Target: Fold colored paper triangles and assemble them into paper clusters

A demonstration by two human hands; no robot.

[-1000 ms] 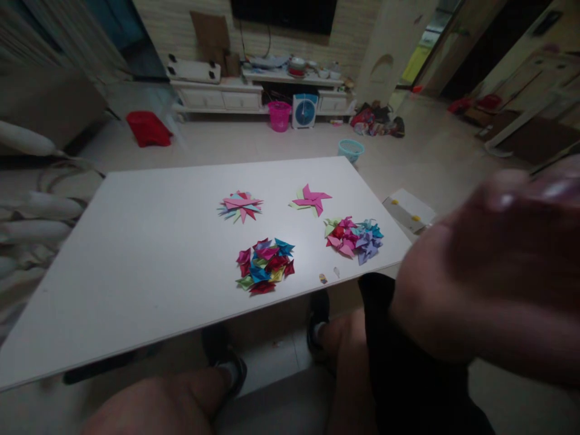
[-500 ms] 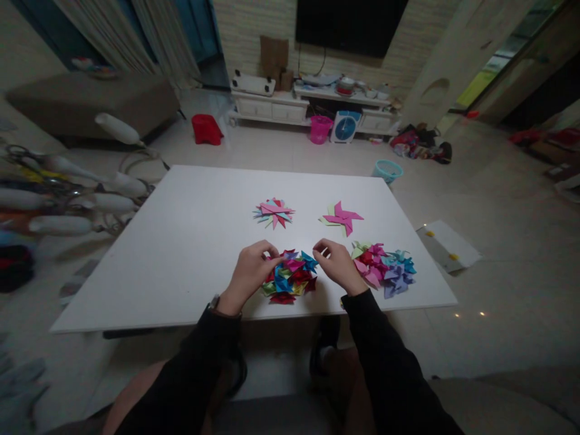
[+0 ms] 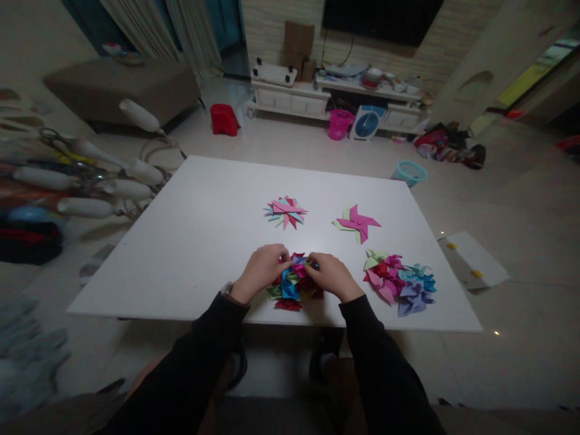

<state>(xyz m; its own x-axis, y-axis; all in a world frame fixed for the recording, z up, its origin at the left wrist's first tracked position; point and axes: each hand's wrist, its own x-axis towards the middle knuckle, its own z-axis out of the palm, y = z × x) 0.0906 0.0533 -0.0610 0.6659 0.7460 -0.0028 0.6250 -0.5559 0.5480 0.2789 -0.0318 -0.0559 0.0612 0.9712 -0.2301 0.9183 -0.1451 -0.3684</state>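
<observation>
Close to the table's near edge lies a heap of small folded paper pieces [image 3: 290, 291] in red, blue, green and magenta. Over its far side, my left hand [image 3: 268, 267] pinches a small purple folded paper [image 3: 299, 261] from the left. My right hand [image 3: 333, 275] is closed at the same paper's right side, its fingers partly hiding the heap. The fingertips of both hands are only a short gap apart. Fine folds between the fingers are too small to make out.
On the white table [image 3: 181, 241], a stack of pointed paper stars [image 3: 286, 211] lies beyond my hands. Pink and green paper pinwheels [image 3: 357, 223] lie further right. A second heap of folded paper [image 3: 399, 283] sits at the right. Lamp arms [image 3: 131, 181] stand beyond the left edge.
My right hand has come in toward my left, and its fingertips now meet the purple paper over the heap. The camera view has shifted and tilted slightly.
</observation>
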